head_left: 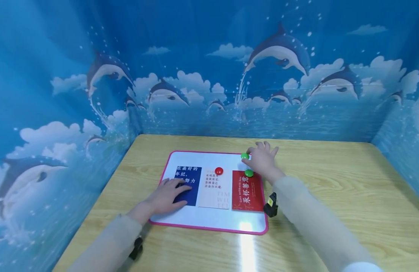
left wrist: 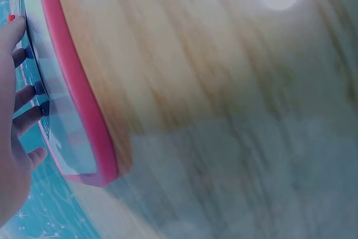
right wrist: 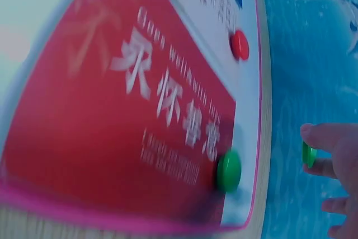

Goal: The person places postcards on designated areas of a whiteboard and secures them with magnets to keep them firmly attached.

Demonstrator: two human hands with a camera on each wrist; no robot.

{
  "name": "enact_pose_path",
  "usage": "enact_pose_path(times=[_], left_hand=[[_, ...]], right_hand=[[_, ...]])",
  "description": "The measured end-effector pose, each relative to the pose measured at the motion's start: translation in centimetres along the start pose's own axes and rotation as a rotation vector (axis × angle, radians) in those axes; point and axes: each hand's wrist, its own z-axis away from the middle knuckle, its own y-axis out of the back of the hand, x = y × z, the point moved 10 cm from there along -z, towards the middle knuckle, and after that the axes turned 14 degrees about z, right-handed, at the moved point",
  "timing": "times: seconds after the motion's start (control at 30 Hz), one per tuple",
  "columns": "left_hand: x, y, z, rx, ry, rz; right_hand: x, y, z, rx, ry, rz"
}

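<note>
A whiteboard (head_left: 209,221) with a pink rim lies on the table, bearing a blue card (head_left: 193,196), a white card (head_left: 209,200) and a red card (head_left: 247,200). My left hand (head_left: 167,197) rests over the left edge of the board, its spread fingers on the blue card. Between thumb and forefinger, my right hand (head_left: 263,160) pinches a green round magnet (right wrist: 309,154) near the board's top right corner. Another green magnet (right wrist: 229,171) sits at the red card's top edge. On the white card's top is a red magnet (head_left: 219,171).
The wood-grain table (head_left: 349,196) extends on both sides of the board. Blue curtains (head_left: 196,45) printed with dolphins hang behind and at the sides. Each wrist carries a small black device, such as the one on the right sleeve (head_left: 271,205).
</note>
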Motion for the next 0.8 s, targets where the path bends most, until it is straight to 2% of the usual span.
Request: enact_pose_path(times=[0.43, 0.8], left_hand=[[-0.3, 0.0, -0.1, -0.009, -0.008, -0.012], [0.0, 0.1, 0.2, -0.03, -0.009, 0.004]], right_hand=[[-8.0, 0.0, -0.6, 0.024, 0.103, 0.0], [-14.0, -0.3, -0.9, 0.019, 0.208, 0.051]])
